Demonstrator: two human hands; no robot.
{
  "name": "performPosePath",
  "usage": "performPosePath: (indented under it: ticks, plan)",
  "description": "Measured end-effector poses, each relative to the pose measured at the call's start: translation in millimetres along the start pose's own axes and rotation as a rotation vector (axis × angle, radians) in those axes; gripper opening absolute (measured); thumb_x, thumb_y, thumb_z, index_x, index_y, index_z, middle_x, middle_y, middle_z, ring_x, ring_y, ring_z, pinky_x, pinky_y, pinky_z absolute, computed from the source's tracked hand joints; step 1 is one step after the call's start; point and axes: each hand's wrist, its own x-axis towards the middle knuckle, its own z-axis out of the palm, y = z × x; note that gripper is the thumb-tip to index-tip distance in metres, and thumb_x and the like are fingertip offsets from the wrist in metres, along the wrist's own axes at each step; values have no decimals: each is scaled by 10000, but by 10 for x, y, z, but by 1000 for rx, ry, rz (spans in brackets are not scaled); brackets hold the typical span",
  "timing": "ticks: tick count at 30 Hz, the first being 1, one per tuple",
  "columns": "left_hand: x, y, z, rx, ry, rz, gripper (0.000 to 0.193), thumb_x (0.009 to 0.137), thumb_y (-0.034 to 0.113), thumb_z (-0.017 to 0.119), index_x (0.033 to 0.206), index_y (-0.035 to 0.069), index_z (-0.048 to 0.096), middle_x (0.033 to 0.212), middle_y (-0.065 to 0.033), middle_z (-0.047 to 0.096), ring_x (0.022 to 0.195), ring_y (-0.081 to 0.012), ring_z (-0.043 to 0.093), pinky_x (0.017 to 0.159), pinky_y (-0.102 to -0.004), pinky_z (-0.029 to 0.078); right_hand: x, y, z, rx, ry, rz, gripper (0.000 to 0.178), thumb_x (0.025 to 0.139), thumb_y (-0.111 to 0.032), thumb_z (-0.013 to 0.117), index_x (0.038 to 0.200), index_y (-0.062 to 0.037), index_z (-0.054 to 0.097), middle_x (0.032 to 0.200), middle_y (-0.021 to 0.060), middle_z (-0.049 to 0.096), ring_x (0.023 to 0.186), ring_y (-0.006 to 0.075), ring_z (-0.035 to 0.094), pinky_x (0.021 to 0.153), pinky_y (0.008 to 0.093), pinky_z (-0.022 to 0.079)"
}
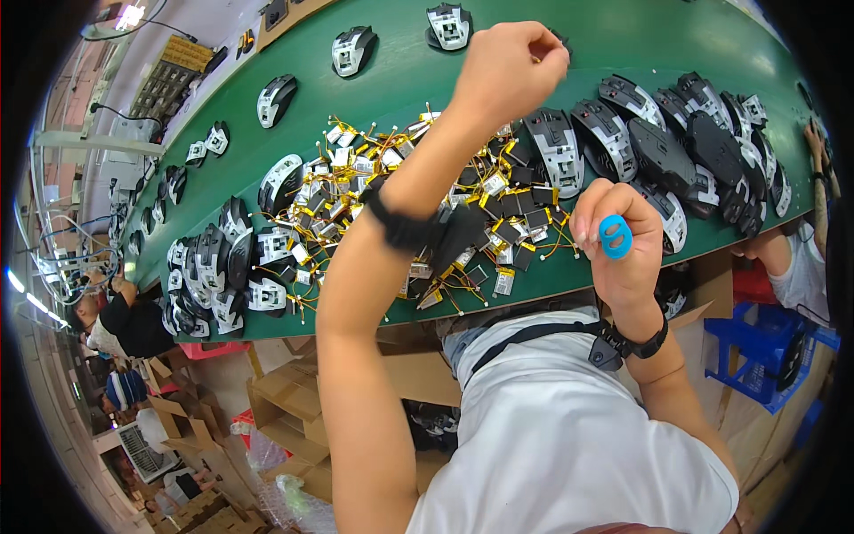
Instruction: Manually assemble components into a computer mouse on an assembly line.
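My left hand [514, 69] is stretched over the far part of the green bench, fingers curled closed near a half-hidden mouse shell [560, 40]. Whatever lies in those fingers is too small to name. Closer to my body, my right hand [627, 245] is raised at the bench's near edge with its fingers drawn together. A blue rubbery piece with two holes [616, 237] shows at its fingertips; I cannot tell if it is worn or held. Under my left forearm spreads a heap of small wired battery packs [356, 178]. A grey-and-black mouse shell [556, 151] lies between my hands.
Piles of mouse shells flank the batteries, at right [667, 151] and left [209, 258]. Single shells [354, 50] stand along the far side of the green bench [614, 36]. Cardboard boxes [294, 400] sit below at left, a blue stool [756, 356] at right. Other people work at both ends.
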Motion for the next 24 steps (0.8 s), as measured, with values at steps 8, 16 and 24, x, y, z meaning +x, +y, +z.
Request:
performPosePath:
  ticks: [8, 16, 24]
  plan:
    - [-1211, 970, -431, 154, -34, 193, 118, 740, 1, 679, 856, 16, 661, 790, -106, 656, 659, -241, 640, 572, -302, 507, 95, 76, 38, -102, -8, -9, 212, 867, -176, 658, 813, 1, 554, 875, 85, 598, 697, 76, 494, 626, 207, 409]
    - [-1281, 827, -436, 139, 2, 166, 103, 741, 3, 692, 840, 11, 666, 788, -98, 652, 648, -231, 637, 554, -298, 501, 85, 87, 66, -170, -12, 12, 175, 856, -129, 663, 817, 14, 570, 868, 77, 595, 753, 101, 509, 680, 217, 413]
    - [-1344, 752, -404, 237, -54, 191, 87, 679, 12, 614, 756, 13, 572, 677, -91, 508, 601, -289, 561, 526, -379, 466, 165, -13, -15, -403, -117, 41, 122, 815, -58, 677, 810, 22, 585, 841, 76, 589, 775, 123, 527, 705, 236, 415]
